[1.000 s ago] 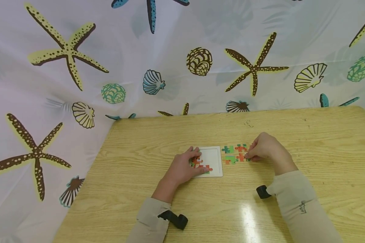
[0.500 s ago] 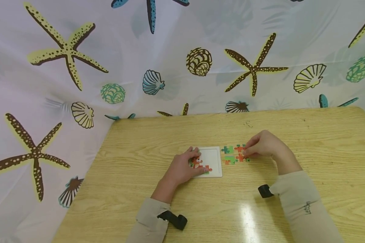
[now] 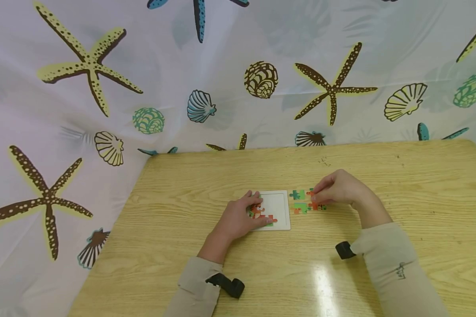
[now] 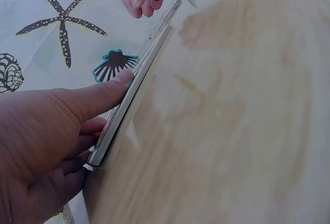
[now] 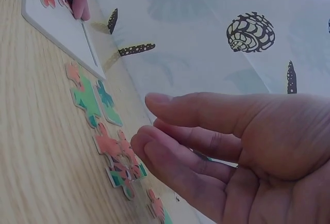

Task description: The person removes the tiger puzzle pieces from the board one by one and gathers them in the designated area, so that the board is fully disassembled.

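Observation:
My left hand (image 3: 236, 220) holds the left side of a white puzzle tray (image 3: 280, 207), thumb along the near edge and fingers toward the far edge. Inside the tray, partly under that hand, is a partial orange animal picture (image 3: 257, 210). In the left wrist view, the thumb (image 4: 111, 89) lies on the tray's rim. Over the loose jigsaw pieces right of the tray hovers my right hand (image 3: 343, 189), hiding some of them. The right wrist view shows its thumb and fingers bent with a gap between, beside a red piece (image 5: 107, 145). A green piece (image 5: 85, 97) lies nearer the tray.
A wood-grain table (image 3: 428, 198) carries everything. Behind and to the left hangs a white cloth (image 3: 230, 53) printed with starfish and shells. Black wrist mounts stick out from both sleeves, the left mount (image 3: 233, 288) and the right mount (image 3: 344, 250).
The right hand has shifted left, from the right end of the loose pieces to above the red ones. The left hand and tray have stayed in place.

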`<state>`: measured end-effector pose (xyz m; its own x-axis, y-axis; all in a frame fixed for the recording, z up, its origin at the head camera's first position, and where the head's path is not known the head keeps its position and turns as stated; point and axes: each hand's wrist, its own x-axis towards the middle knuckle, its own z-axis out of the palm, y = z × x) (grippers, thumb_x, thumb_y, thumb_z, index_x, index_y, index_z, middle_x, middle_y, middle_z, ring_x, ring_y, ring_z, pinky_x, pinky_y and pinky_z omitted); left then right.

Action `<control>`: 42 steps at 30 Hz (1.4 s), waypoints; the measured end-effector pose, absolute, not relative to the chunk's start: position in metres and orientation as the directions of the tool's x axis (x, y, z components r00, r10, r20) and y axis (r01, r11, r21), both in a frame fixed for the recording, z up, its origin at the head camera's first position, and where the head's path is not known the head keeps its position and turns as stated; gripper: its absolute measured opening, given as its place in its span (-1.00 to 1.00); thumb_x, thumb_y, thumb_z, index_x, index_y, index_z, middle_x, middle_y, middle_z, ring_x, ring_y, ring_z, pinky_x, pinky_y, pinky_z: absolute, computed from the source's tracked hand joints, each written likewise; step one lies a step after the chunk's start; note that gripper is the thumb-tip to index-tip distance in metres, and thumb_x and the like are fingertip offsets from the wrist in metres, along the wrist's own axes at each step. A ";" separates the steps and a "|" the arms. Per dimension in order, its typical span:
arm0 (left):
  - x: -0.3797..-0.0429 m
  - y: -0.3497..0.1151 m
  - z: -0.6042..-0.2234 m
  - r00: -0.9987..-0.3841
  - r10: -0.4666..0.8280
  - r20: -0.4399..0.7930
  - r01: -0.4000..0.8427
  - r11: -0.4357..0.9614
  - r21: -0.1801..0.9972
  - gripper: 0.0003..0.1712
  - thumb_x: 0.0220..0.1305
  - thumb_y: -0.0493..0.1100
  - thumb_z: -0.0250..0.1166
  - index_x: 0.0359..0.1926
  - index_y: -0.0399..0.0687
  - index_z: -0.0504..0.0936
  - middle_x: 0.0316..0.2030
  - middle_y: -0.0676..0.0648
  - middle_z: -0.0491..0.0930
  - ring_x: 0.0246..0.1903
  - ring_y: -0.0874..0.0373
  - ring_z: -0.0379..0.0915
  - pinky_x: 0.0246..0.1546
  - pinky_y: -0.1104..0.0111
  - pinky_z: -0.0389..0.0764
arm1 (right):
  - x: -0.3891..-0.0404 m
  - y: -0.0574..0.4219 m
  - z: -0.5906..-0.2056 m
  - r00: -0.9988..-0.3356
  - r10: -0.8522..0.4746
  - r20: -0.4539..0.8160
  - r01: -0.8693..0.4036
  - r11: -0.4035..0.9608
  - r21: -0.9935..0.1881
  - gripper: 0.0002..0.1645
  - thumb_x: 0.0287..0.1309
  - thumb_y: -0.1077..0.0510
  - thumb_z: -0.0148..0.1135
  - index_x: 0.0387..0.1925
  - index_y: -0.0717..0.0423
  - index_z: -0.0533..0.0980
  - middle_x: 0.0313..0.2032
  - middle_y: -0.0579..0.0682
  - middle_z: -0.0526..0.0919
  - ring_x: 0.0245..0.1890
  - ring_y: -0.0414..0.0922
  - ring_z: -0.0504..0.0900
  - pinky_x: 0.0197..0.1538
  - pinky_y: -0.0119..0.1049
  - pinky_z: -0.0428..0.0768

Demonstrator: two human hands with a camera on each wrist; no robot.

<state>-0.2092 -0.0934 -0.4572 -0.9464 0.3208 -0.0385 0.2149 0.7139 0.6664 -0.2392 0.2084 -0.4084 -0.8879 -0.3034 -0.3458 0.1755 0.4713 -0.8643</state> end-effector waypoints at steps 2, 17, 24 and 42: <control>-0.209 -0.094 -0.457 -0.946 0.322 -0.040 0.214 0.713 0.668 -0.18 0.16 0.05 0.60 0.37 -0.19 0.58 0.49 -0.12 0.35 0.55 -0.09 0.12 0.53 -0.24 0.00 | -0.238 0.208 -0.408 -0.889 -0.308 -0.338 0.167 0.469 -0.867 -0.69 0.23 0.27 0.47 -0.07 0.43 0.67 -0.28 0.00 0.80 -0.28 -0.17 0.78 -0.04 -0.27 0.74; -0.211 -0.095 -0.458 -0.934 0.356 -0.041 0.251 0.731 0.635 -0.25 0.27 0.09 0.51 0.37 -0.18 0.58 0.49 -0.13 0.35 0.55 -0.10 0.13 0.51 -0.28 0.01 | -0.236 0.201 -0.408 -0.890 -0.336 -0.307 0.118 0.481 -0.868 -0.71 0.24 0.28 0.46 -0.09 0.43 0.67 -0.18 0.11 0.80 -0.27 -0.11 0.78 -0.04 -0.16 0.76; -0.210 -0.096 -0.456 -0.931 0.364 -0.032 0.260 0.720 0.644 -0.46 0.50 0.00 0.30 0.35 -0.17 0.59 0.47 -0.08 0.39 0.57 -0.03 0.09 0.52 -0.01 0.21 | -0.236 0.200 -0.408 -0.885 -0.348 -0.311 0.121 0.472 -0.873 -0.68 0.26 0.28 0.44 -0.05 0.47 0.65 -0.21 0.10 0.81 -0.29 -0.09 0.79 -0.01 -0.09 0.76; -0.210 -0.097 -0.458 -0.931 0.365 -0.018 0.268 0.716 0.644 -0.51 0.50 -0.09 0.31 0.35 -0.18 0.59 0.47 -0.10 0.39 0.56 -0.03 0.11 0.51 0.02 0.24 | -0.236 0.191 -0.408 -0.881 -0.344 -0.326 0.126 0.493 -0.861 -0.63 0.24 0.23 0.46 -0.02 0.42 0.63 -0.29 0.04 0.78 -0.32 -0.09 0.73 -0.10 -0.19 0.72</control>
<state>-0.2102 -0.0965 -0.4579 -0.9307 0.3652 -0.0182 0.2684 0.7160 0.6445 -0.2358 0.1914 -0.4083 -0.8807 -0.3439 -0.3256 0.1255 0.4934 -0.8607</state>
